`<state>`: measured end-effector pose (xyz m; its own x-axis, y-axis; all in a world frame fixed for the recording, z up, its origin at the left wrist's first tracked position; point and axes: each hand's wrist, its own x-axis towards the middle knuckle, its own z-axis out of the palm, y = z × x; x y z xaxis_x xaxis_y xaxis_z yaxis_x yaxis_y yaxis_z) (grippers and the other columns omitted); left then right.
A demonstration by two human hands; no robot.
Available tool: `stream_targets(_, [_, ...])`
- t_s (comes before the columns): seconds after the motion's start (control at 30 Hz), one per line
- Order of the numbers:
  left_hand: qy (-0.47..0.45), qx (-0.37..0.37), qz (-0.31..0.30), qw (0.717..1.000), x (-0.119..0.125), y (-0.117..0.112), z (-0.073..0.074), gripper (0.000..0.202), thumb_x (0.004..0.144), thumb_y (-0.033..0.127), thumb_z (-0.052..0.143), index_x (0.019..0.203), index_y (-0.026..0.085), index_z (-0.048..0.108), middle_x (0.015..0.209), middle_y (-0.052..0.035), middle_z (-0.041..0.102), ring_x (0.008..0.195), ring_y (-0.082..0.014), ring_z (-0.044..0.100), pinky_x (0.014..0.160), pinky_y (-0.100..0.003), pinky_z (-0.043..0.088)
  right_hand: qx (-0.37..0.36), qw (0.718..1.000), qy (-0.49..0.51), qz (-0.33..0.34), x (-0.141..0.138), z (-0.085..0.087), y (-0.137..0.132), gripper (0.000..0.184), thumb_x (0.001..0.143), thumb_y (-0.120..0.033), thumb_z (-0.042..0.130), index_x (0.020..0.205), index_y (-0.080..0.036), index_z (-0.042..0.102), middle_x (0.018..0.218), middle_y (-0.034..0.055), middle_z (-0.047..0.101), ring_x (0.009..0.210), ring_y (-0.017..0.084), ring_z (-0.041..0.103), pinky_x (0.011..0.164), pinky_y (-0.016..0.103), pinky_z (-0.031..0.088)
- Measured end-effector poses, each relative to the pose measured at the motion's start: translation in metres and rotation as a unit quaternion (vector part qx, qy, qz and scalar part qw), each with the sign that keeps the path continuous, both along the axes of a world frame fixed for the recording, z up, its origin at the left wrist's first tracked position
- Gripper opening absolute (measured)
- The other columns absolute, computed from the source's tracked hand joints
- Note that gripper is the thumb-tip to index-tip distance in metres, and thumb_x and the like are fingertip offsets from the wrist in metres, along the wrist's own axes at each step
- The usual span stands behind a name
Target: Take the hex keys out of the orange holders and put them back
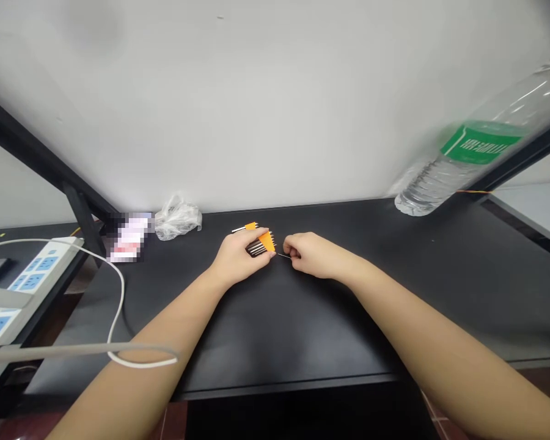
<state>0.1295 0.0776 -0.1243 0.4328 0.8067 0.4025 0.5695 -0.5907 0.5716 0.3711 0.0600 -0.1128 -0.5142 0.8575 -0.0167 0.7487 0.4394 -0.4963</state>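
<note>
An orange holder (266, 240) with several metal rods through it, looking like a hex key set, lies near the middle of the black desk. My left hand (238, 253) is closed around its left side, thumb in front and fingers behind. A smaller orange part (251, 226) with rod ends shows behind those fingers. Just to the right, my right hand (312, 253) pinches a thin metal rod, apparently a hex key (284, 255). Its free end points left at the holder's lower right corner. The rest of it is hidden in the fingers.
Behind at left lie a crumpled clear plastic bag (178, 219) and a blurred-out item (131, 237). A white power strip (34, 275) and a white cable (121, 293) are at far left. A large bottle with a green label (481, 143) stands against the wall at right.
</note>
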Motion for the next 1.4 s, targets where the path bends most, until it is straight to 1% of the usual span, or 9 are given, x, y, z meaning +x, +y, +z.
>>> stream_targets(0.07, [-0.002, -0.003, 0.002, 1.000, 0.000, 0.000, 0.000, 0.049, 0.080, 0.040, 0.077, 0.125, 0.023, 0.072, 0.126, -0.0044, 0.074, 0.115, -0.0268, 0.071, 0.112, -0.041, 0.052, 0.005, 1.000, 0.007, 0.001, 0.002, 0.000, 0.000, 0.020, 0.077, -0.005, 0.058, 0.090, -0.020, 0.064, 0.086, 0.0025, 0.066, 0.070, 0.015, 0.056, 0.063, 0.025, 0.040])
stream_targets(0.2, [-0.004, -0.001, 0.007, 1.000, 0.000, 0.000, 0.000, 0.049, 0.079, 0.040, 0.077, 0.125, 0.023, 0.072, 0.124, -0.0039, 0.075, 0.113, -0.0261, 0.072, 0.110, -0.040, 0.053, 0.037, 0.999, 0.027, 0.003, 0.005, 0.002, -0.001, 0.022, 0.077, -0.005, 0.057, 0.090, -0.020, 0.066, 0.087, 0.0025, 0.066, 0.073, 0.016, 0.057, 0.066, 0.026, 0.042])
stream_targets(0.33, [-0.004, 0.002, 0.001, 1.000, 0.000, 0.000, -0.001, 0.049, 0.080, 0.041, 0.077, 0.125, 0.024, 0.072, 0.124, -0.0038, 0.074, 0.115, -0.0266, 0.071, 0.112, -0.041, 0.052, 0.088, 0.995, 0.054, 0.010, 0.006, 0.009, -0.002, 0.021, 0.079, -0.005, 0.056, 0.090, -0.020, 0.067, 0.087, 0.0028, 0.065, 0.076, 0.016, 0.057, 0.070, 0.027, 0.043])
stream_targets(0.47, [-0.008, 0.002, 0.002, 1.000, 0.000, 0.001, -0.001, 0.050, 0.079, 0.041, 0.078, 0.125, 0.023, 0.072, 0.124, -0.0044, 0.075, 0.116, -0.0274, 0.071, 0.113, -0.041, 0.051, 0.112, 0.990, 0.086, 0.030, 0.007, 0.015, -0.004, 0.022, 0.083, -0.005, 0.055, 0.094, -0.020, 0.068, 0.091, 0.0035, 0.065, 0.078, 0.016, 0.057, 0.071, 0.028, 0.044])
stream_targets(0.7, [-0.015, 0.001, 0.006, 1.000, 0.000, 0.001, -0.001, 0.050, 0.079, 0.041, 0.078, 0.125, 0.023, 0.072, 0.123, -0.0053, 0.075, 0.112, -0.0266, 0.072, 0.109, -0.041, 0.054, 0.126, 0.987, 0.088, 0.045, 0.011, 0.016, -0.006, 0.023, 0.086, -0.006, 0.055, 0.098, -0.020, 0.069, 0.093, 0.0040, 0.064, 0.076, 0.016, 0.058, 0.070, 0.028, 0.045])
stream_targets(0.87, [-0.010, -0.001, 0.002, 1.000, 0.001, 0.001, 0.000, 0.051, 0.079, 0.041, 0.078, 0.126, 0.022, 0.072, 0.125, -0.0051, 0.074, 0.114, -0.0273, 0.071, 0.111, -0.042, 0.053, 0.135, 0.985, 0.091, 0.064, 0.007, 0.016, -0.008, 0.027, 0.089, -0.006, 0.053, 0.105, -0.020, 0.069, 0.097, 0.0054, 0.065, 0.079, 0.016, 0.059, 0.071, 0.028, 0.047])
stream_targets(1.2, [-0.011, -0.004, -0.005, 1.000, 0.002, 0.000, 0.001, 0.049, 0.079, 0.039, 0.077, 0.125, 0.023, 0.072, 0.125, -0.0039, 0.074, 0.113, -0.0262, 0.072, 0.110, -0.041, 0.054, 0.143, 0.985, 0.074, 0.068, 0.007, 0.017, -0.012, 0.031, 0.090, -0.004, 0.053, 0.110, -0.022, 0.069, 0.102, 0.0057, 0.065, 0.083, 0.017, 0.062, 0.077, 0.030, 0.050])
stream_targets(1.4, [-0.011, -0.006, -0.006, 1.000, 0.002, 0.000, 0.000, 0.050, 0.080, 0.040, 0.077, 0.127, 0.024, 0.071, 0.127, -0.0038, 0.073, 0.116, -0.0265, 0.070, 0.113, -0.041, 0.052, 0.151, 0.984, 0.056, 0.071, 0.006, 0.021, -0.015, 0.034, 0.089, -0.003, 0.052, 0.112, -0.022, 0.069, 0.101, 0.0061, 0.064, 0.083, 0.017, 0.061, 0.077, 0.030, 0.050])
